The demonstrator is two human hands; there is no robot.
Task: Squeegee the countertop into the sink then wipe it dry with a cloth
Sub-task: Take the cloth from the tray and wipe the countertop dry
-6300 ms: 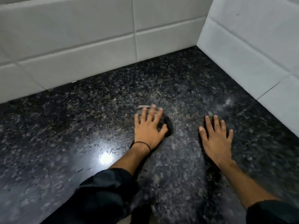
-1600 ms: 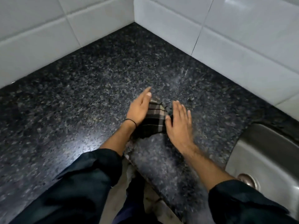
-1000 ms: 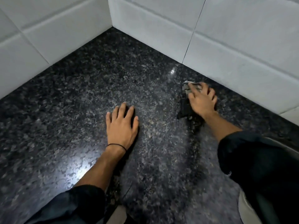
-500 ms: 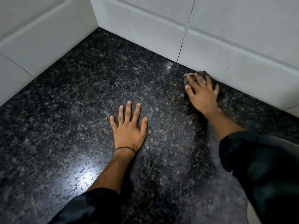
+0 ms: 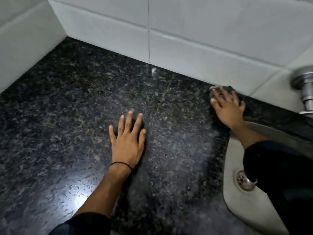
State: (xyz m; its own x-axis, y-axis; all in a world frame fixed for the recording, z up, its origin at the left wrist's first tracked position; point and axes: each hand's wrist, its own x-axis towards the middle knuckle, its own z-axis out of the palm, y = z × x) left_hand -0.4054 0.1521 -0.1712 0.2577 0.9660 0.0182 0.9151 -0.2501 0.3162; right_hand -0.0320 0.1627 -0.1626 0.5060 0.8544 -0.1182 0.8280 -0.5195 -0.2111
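The black speckled granite countertop (image 5: 71,116) fills most of the view. My right hand (image 5: 227,108) presses flat on a dark folded cloth (image 5: 228,89) against the back wall tiles, just left of the sink; only the cloth's far edge shows past my fingers. My left hand (image 5: 128,141) lies flat on the counter with fingers spread and holds nothing. The steel sink (image 5: 237,206) is at the right, its drain (image 5: 243,180) partly hidden by my right sleeve. No squeegee is in view.
White tiled walls (image 5: 194,36) close the counter at the back and left, meeting in a corner at the upper left. A chrome tap fitting (image 5: 304,89) juts from the wall above the sink at the far right.
My right hand has slid the cloth to the right along the back wall, up to the sink's edge. The view has swung right, so the sink and tap now show. My left hand stays planted.
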